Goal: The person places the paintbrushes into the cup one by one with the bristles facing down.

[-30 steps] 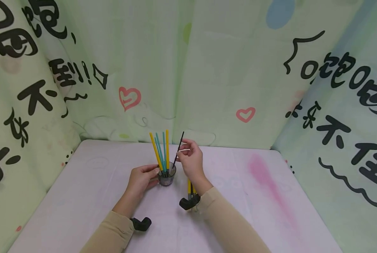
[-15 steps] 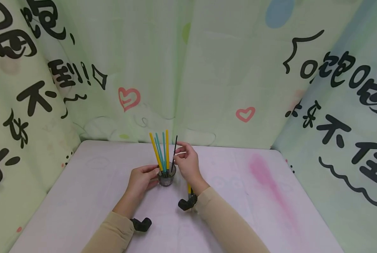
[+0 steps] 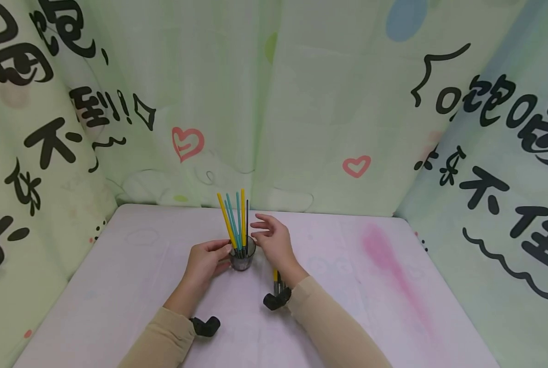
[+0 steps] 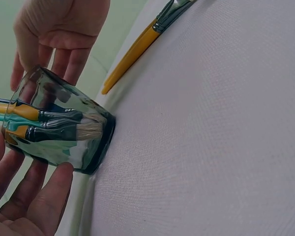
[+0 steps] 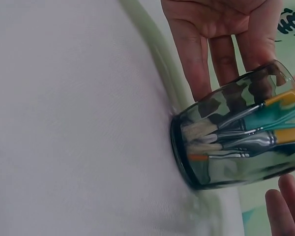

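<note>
A dark see-through glass (image 3: 243,262) stands upright on the table with several paintbrushes in it, bristles down. Their handles are yellow, teal and one thin black one; a yellow paintbrush (image 3: 225,217) leans left. My left hand (image 3: 204,263) holds the glass from the left, thumb near the rim, as the right wrist view shows. By the rim's right side is my right hand (image 3: 276,241), its fingers loosely spread with no brush in them. Whether it touches the glass I cannot tell. The black-handled paintbrush (image 3: 247,217) stands at the right in the glass.
More yellow-handled paintbrushes (image 4: 137,49) lie on the table (image 3: 347,306), partly hidden under my right wrist in the head view. A printed curtain (image 3: 311,102) closes off the back and both sides. Black wrist mounts (image 3: 205,326) sit under both sleeves.
The black-handled paintbrush, held by my right hand earlier, has gone from tilted to upright in the glass, and the fingers have let go of it. My left hand has stayed at the glass.
</note>
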`<state>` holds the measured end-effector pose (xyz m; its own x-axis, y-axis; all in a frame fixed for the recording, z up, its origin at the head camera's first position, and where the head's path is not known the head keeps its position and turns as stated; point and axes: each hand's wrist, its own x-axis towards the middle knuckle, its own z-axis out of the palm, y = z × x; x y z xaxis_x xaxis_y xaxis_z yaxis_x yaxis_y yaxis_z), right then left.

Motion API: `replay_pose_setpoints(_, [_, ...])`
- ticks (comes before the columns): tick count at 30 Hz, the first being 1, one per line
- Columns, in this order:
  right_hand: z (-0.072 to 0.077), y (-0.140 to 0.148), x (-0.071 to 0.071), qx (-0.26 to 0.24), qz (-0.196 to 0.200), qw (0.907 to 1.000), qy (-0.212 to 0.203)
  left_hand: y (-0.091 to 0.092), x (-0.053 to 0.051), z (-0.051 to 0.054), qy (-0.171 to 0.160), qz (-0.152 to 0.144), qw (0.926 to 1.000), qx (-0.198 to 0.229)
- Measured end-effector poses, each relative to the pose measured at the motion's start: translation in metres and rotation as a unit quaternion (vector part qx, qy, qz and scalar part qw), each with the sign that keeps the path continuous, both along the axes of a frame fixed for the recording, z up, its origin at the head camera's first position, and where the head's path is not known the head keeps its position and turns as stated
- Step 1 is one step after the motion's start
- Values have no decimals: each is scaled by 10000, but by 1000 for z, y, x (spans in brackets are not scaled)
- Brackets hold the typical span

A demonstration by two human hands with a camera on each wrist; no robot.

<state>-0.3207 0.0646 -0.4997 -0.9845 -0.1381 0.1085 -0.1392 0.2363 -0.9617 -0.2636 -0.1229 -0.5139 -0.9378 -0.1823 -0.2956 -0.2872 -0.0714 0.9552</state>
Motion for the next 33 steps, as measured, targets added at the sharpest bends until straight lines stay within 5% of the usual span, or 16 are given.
replay_pose_setpoints(17, [-6,30,2,-243,-176,9989,-359,0,1,1,108,-28,9999,38])
replay_pose_setpoints(33, [-12,52,2,20,-527,9970,-567,0,1,1,41,-15,10000,78])
